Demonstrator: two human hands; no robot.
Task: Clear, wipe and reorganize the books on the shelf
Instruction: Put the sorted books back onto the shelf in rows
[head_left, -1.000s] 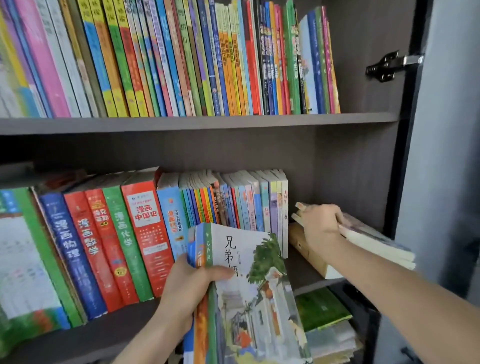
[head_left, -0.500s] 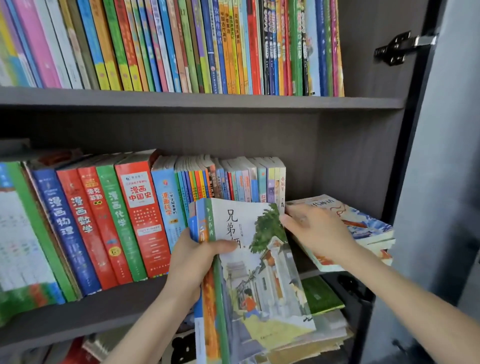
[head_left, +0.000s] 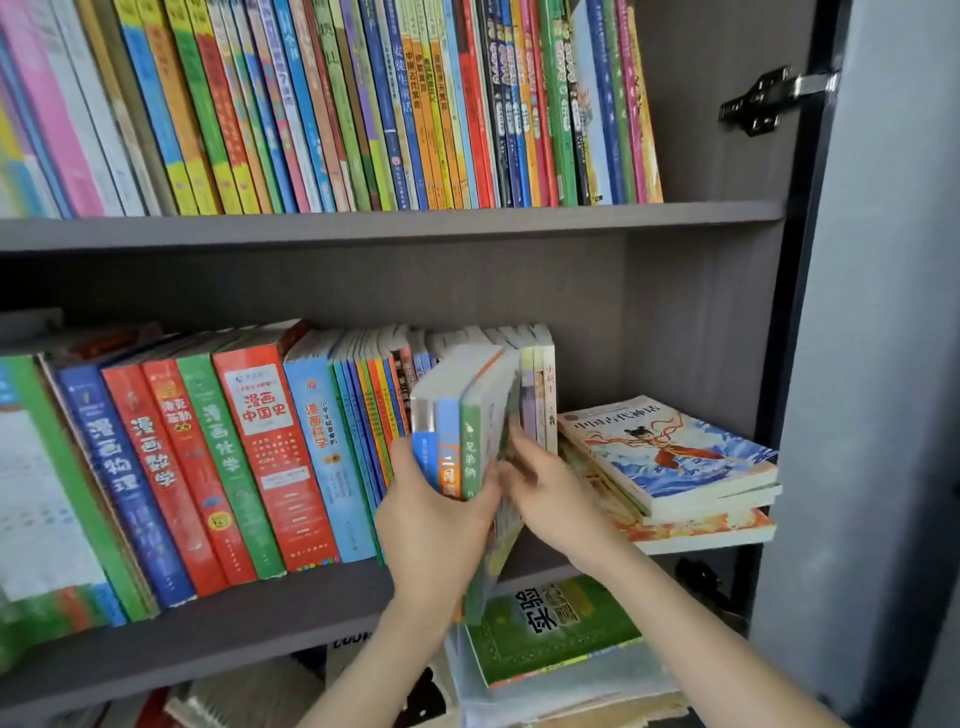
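Note:
My left hand (head_left: 434, 525) grips a small bundle of thin books (head_left: 457, 426) by their spines, upright and tilted, at the front of the upright book row (head_left: 249, 452) on the middle shelf (head_left: 234, 623). My right hand (head_left: 550, 499) lies against the right side of the bundle, fingers blurred, beside the last upright books (head_left: 543, 395). A flat stack of books (head_left: 670, 467) with a blue illustrated cover lies at the shelf's right end, just right of that hand.
The upper shelf (head_left: 389, 223) carries a dense row of thin colourful books (head_left: 337, 104). Below the middle shelf lie a green book (head_left: 550, 629) and loose papers. The cabinet side wall (head_left: 696, 312) and a door hinge (head_left: 769, 98) are on the right.
My left hand lifted the bundle from a cover-forward tilt up to spine-forward against the row. My right hand let go of the flat stack, which now lies at the shelf's right end, and moved to the bundle.

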